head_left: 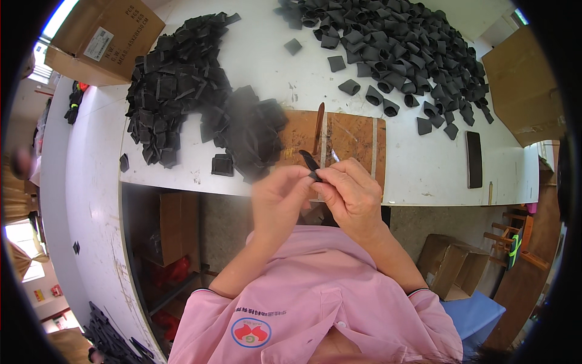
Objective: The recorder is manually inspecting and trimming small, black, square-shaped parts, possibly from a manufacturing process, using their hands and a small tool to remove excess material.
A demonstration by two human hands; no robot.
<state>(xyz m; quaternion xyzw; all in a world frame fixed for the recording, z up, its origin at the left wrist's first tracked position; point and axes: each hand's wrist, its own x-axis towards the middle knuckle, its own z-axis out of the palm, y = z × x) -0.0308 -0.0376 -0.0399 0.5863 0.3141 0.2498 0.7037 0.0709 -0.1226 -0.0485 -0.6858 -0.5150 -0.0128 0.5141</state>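
Observation:
In front of my chest, my left hand (277,197) and my right hand (353,193) meet fingertip to fingertip. Pinched between them is a small black fabric piece (310,161), its upper end curling up out of the fingers. Beyond them lies a worn brown board (357,136) with pale strips across it, and a slim brown pointed stick (319,124) rests on it. Left of the board spreads a heap of flat black fabric pieces (176,91), part of it blurred. Farther right is a large pile of black fabric loops (394,48), many showing open ends.
A black phone (474,159) lies on the white table (418,176) at the right. Cardboard boxes stand at the far left (109,39) and right (524,88). Under the table's right side are an open carton (453,267) and a blue stool-like surface (476,315).

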